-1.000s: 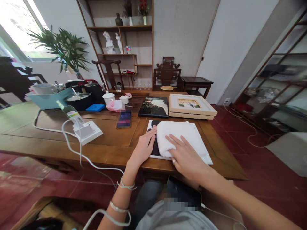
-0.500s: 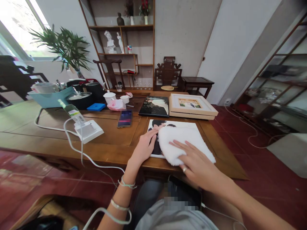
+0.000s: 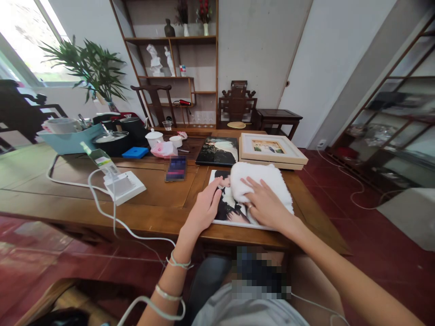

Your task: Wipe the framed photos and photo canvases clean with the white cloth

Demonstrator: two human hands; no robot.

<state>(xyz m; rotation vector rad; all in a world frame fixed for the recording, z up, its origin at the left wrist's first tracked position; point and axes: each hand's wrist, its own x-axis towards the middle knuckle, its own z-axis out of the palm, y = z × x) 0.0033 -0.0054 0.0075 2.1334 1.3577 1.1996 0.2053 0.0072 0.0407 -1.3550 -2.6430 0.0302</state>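
Observation:
A photo panel (image 3: 222, 213) showing people in dark and white clothes lies flat near the table's front edge. My left hand (image 3: 205, 206) rests along its left side, fingers stretched out over the edge and holding nothing. A fluffy white cloth (image 3: 278, 181) covers the panel's upper right part. My right hand (image 3: 263, 203) holds this cloth against the picture, its fingers spread over the top. The thumb side and whatever lies under the palm are hidden. Below the cloth, part of the picture is uncovered.
Behind the panel lie a dark photo panel (image 3: 217, 151) and a light-framed picture (image 3: 272, 147). A phone (image 3: 176, 169), a white box (image 3: 125, 188) with a cable, a blue box (image 3: 135, 152) and a pink-and-white packet (image 3: 165, 148) are to the left on the wooden table (image 3: 163, 197).
My right hand and the white cloth have moved up and away from me over the panel, uncovering its lower middle part. My left hand has stayed at the left edge.

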